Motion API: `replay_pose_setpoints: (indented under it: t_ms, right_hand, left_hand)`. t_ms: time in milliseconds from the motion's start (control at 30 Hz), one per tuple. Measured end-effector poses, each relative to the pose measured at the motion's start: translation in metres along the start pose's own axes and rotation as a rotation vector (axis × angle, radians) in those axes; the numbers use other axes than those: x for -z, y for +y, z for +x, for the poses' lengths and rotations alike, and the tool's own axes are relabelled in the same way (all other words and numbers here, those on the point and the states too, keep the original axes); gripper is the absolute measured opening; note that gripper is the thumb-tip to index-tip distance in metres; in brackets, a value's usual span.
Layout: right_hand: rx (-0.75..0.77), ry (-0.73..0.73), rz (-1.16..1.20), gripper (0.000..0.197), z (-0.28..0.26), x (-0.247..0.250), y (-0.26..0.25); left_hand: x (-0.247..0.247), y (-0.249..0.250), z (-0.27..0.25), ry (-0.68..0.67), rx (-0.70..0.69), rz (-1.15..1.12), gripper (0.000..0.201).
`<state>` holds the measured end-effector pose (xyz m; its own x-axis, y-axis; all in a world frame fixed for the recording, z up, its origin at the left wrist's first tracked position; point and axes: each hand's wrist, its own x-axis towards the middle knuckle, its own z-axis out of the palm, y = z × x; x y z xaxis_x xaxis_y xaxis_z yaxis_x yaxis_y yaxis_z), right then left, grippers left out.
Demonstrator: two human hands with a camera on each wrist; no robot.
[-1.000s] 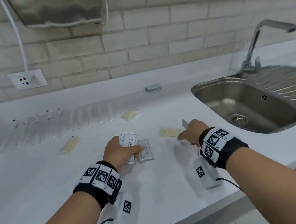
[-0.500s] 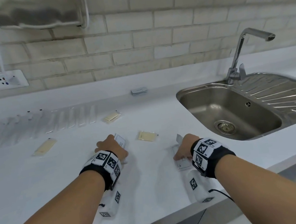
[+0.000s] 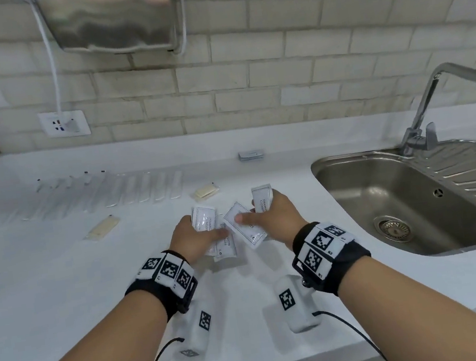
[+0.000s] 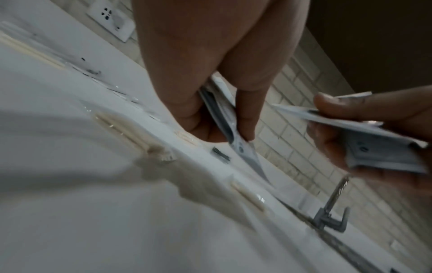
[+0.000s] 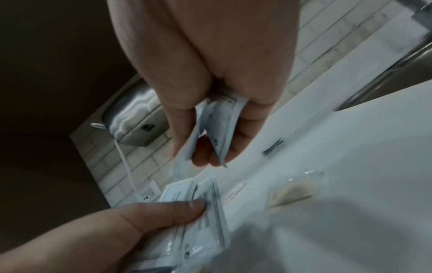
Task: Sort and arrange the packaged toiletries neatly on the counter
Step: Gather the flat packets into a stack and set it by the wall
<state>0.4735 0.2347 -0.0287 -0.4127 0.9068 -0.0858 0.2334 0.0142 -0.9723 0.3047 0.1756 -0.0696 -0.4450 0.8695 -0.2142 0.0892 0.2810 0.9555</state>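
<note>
Both hands are raised above the middle of the white counter (image 3: 64, 294), close together. My left hand (image 3: 191, 239) grips a small stack of white shampoo sachets (image 3: 206, 224), thumb on top; the same stack (image 4: 224, 120) shows edge-on in the left wrist view. My right hand (image 3: 272, 218) pinches two more white sachets (image 3: 244, 225), one fanned toward the left hand and one sticking up (image 3: 262, 198); they appear as a pair (image 5: 217, 125) in the right wrist view. Yellowish packets (image 3: 206, 191) (image 3: 102, 227) lie on the counter beyond.
A row of clear-wrapped long items (image 3: 105, 191) lies at the back left. A small grey stack (image 3: 251, 155) sits by the wall. The steel sink (image 3: 400, 204) with tap (image 3: 442, 89) is to the right. A socket (image 3: 64, 123) and a steel dispenser (image 3: 115, 17) hang on the tiled wall.
Both hands have lifted off the counter with their sachets and come together in mid-air; the right hand now holds two sachets picked up near the sink side.
</note>
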Motion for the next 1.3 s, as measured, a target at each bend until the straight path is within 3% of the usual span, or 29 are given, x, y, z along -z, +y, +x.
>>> replay_pose_setpoints:
  t_ms: [100, 200, 367, 467, 567, 767, 967, 1067, 1167, 1300]
  right_hand:
    - [0.033, 0.043, 0.069, 0.037, 0.011, -0.015, -0.007]
    - [0.067, 0.047, 0.016, 0.030, 0.023, -0.031, -0.010]
    - [0.079, -0.009, -0.033, 0.028, 0.033, -0.056, -0.017]
    - [0.046, -0.079, 0.009, 0.016, 0.037, -0.069, -0.027]
    - [0.004, -0.100, 0.043, 0.024, 0.043, -0.082, -0.037]
    - [0.036, -0.090, 0.139, 0.013, 0.057, -0.118, -0.055]
    - [0.085, -0.075, 0.153, 0.012, 0.069, -0.161, -0.065]
    - [0.093, -0.062, 0.085, 0.026, 0.078, -0.176, -0.064]
    - [0.114, -0.071, 0.011, 0.033, 0.083, -0.187, -0.063]
    - [0.168, -0.148, -0.090, 0.022, 0.090, -0.200, -0.060]
  left_hand:
    - [0.009, 0.012, -0.012, -0.063, -0.034, -0.224, 0.032]
    - [0.019, 0.022, -0.016, -0.094, -0.054, -0.358, 0.025]
    - [0.042, 0.025, -0.011, -0.152, -0.035, -0.439, 0.029]
    - [0.061, 0.024, -0.007, -0.196, -0.036, -0.460, 0.029]
    - [0.081, 0.020, 0.001, -0.206, -0.030, -0.477, 0.032]
    - [0.119, 0.008, 0.022, -0.076, 0.019, -0.581, 0.032]
    - [0.136, 0.010, 0.028, -0.077, 0.098, -0.580, 0.024]
    - [0.145, 0.015, 0.030, -0.074, 0.134, -0.743, 0.042]
    - [0.152, 0.018, 0.035, -0.115, 0.133, -0.717, 0.056]
    - [0.158, 0.018, 0.039, -0.045, 0.129, -0.607, 0.032]
